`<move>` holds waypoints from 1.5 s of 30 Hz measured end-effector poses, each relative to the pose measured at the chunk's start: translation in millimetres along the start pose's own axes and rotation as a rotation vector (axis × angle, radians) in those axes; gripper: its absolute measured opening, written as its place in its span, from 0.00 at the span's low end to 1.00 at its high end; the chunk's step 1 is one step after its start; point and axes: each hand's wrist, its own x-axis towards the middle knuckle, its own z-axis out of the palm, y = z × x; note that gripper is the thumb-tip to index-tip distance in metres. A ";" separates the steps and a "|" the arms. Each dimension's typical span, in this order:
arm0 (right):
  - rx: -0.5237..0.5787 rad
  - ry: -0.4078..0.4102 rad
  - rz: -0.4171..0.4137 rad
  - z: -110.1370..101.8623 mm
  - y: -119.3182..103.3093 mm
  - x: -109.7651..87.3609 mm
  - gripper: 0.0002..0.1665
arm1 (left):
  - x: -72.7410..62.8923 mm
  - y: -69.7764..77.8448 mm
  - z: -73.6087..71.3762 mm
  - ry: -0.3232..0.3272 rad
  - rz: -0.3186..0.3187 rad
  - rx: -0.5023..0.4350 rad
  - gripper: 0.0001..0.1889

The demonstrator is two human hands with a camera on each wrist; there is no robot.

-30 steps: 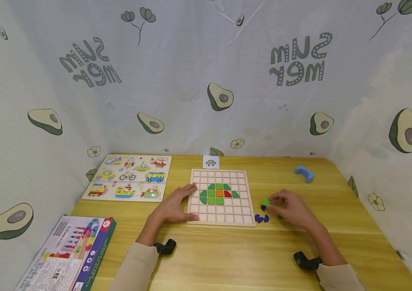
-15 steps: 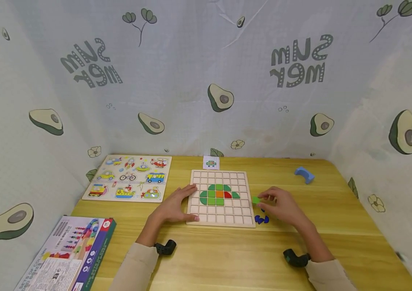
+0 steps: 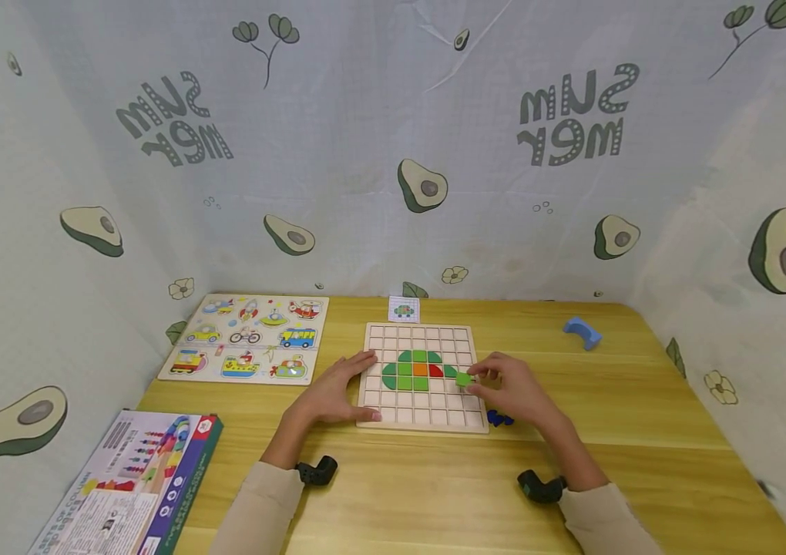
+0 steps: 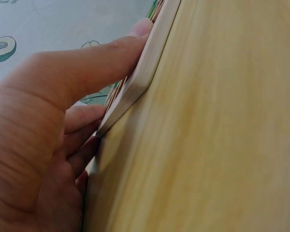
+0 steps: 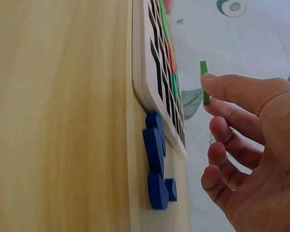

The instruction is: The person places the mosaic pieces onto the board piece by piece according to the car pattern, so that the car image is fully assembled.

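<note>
A wooden grid board (image 3: 424,418) lies on the table, with green, orange and red tiles (image 3: 420,370) set in its middle cells. My left hand (image 3: 329,391) rests on the board's left side, thumb stretched over the front-left corner and fingers along the edge. In the left wrist view the thumb (image 4: 101,60) presses on the board's rim. My right hand (image 3: 514,385) pinches a light green square tile (image 3: 463,379) between thumb and fingertips, over the board's right part. In the right wrist view that tile (image 5: 205,83) shows edge-on, clear of the board.
Several blue pieces (image 3: 499,418) lie by the board's front-right corner. A small picture card (image 3: 404,309) sits behind the board. Left are a vehicle puzzle (image 3: 243,339) and a box (image 3: 125,486). A blue arch block (image 3: 582,332) lies at the back right.
My right hand has carried the green square tile leftward, from above the loose pieces to over the board's right side. The left hand has stayed in place.
</note>
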 end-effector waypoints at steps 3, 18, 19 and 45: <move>0.016 -0.008 -0.014 4.6 -3.2 3.3 0.13 | 0.1 -0.2 0.4 0.000 -0.004 0.000 0.56; 0.101 -0.040 -0.015 26.6 -9.0 15.3 0.13 | 0.9 0.6 -1.0 0.004 -0.006 -0.010 0.55; 0.095 -0.043 -0.012 28.1 -8.7 16.0 0.13 | 0.8 0.6 -1.1 0.003 -0.007 -0.010 0.55; 0.020 -0.074 0.075 37.2 -18.8 23.7 0.14 | 1.0 -0.8 0.8 0.001 -0.009 -0.010 0.55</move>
